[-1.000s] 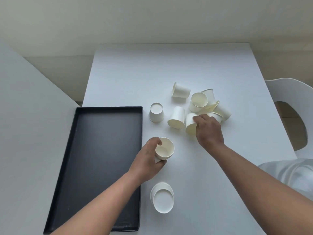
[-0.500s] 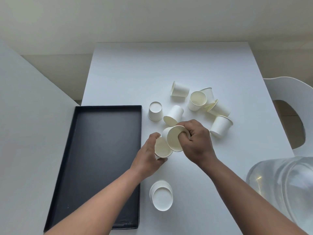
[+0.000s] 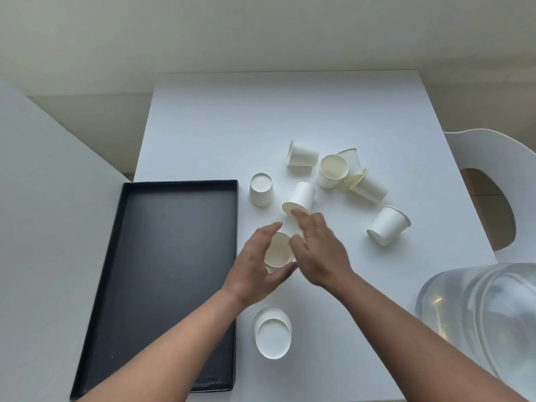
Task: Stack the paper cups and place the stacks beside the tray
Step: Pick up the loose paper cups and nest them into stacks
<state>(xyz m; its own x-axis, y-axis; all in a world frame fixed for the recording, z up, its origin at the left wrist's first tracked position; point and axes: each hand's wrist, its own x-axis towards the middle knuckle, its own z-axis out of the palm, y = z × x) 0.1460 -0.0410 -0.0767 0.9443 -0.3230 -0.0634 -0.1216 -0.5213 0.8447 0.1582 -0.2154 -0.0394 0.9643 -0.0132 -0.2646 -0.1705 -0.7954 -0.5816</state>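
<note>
Here the left hand [image 3: 255, 268] grips a mouth-up stack of paper cups [image 3: 278, 252] at centre frame, just right of the tray [image 3: 174, 256]; the right hand [image 3: 316, 248] is loose-fingered and blurred beside it, holding nothing.

Risks, I judge: squeezing could crush the thin stack, and the right hand could knock the tipped cup [image 3: 300, 198] touching its fingertips, sending it rolling across the table [image 3: 261, 111]. Around, from largest: the black tray at left, a clear plastic container [image 3: 481, 320] at lower right, a chair [image 3: 499, 192] at the right edge, an inverted stack [image 3: 272, 333] low in frame beside the tray, a tangled cluster of cups [image 3: 342, 172] at upper right, an upside-down cup [image 3: 261, 190], a lone cup [image 3: 388, 224].
</note>
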